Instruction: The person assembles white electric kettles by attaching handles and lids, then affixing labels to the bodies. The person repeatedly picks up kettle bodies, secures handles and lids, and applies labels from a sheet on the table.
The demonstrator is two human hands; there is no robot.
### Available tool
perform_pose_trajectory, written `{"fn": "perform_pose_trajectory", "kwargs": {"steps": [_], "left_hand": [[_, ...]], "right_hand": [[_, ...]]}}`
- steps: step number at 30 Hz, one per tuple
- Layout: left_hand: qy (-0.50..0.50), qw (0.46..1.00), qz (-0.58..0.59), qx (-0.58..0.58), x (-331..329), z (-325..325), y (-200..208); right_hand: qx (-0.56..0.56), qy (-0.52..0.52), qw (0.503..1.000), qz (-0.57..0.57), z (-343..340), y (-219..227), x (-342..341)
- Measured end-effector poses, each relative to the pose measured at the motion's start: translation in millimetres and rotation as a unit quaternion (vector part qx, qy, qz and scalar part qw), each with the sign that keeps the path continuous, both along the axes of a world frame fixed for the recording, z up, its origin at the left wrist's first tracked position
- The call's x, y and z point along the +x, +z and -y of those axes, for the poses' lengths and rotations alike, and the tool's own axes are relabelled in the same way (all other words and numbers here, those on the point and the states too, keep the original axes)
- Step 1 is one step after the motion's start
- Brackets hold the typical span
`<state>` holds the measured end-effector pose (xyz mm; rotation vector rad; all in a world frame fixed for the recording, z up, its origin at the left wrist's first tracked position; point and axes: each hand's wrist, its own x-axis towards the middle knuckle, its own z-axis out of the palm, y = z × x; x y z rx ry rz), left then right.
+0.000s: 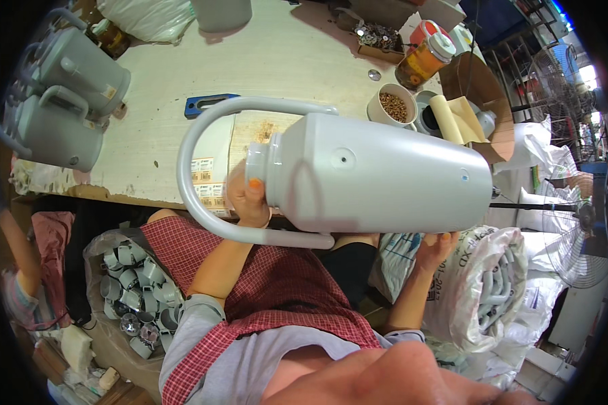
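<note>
A large grey jug body [385,177] lies on its side in front of me, neck to the left and wide end to the right. My left hand [248,199] grips its neck, thumb on the near side. Under the wide end is my right hand [436,251], its fingertips against the lower side and the rest partly hidden. A grey U-shaped carrying handle [186,169] loops around the neck end, its two ends beside the jug's shoulders. Whether those ends are fastened cannot be told. One small hole shows in the jug's side.
Grey jugs [57,128] stand at the table's left. A blue tool [194,106] and label sheets [209,192] lie behind the handle. Farther right are a cup of small brass parts [385,118] and an amber jar [419,64]. Sacks of grey parts [132,283] flank me; a fan stands right.
</note>
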<state>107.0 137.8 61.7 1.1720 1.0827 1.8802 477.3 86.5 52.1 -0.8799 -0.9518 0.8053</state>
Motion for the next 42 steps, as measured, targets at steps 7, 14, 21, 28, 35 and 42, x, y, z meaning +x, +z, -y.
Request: {"fn": "perform_pose_trajectory", "kwargs": {"steps": [7, 14, 21, 28, 35, 42], "left_hand": [[-0.022, 1.0, 0.006, -0.003, 11, -1, -11], [-0.003, 1.0, -0.018, 0.011, 13, -3, -10], [0.011, 1.0, 0.001, 0.011, 11, -1, -7], [-0.024, 1.0, -0.015, -0.01, -7, 3, -9], [-0.094, 0.994, 0.019, -0.06, -28, 5, -72], [-0.1, 0.981, 0.15, -0.073, -24, -1, -46]], "right_hand": [[-0.022, -0.032, 0.999, 0.01, -3, -13, 18], [-0.025, -0.009, 1.0, 0.0, -1, -23, 23], [-0.037, -0.003, 0.999, 0.014, -3, -19, 13], [-0.035, -0.011, 0.999, 0.039, -9, -15, 3], [-0.244, -0.055, 0.958, 0.141, 4, -34, 12], [-0.088, -0.174, 0.84, 0.506, 61, 116, -13]]}}
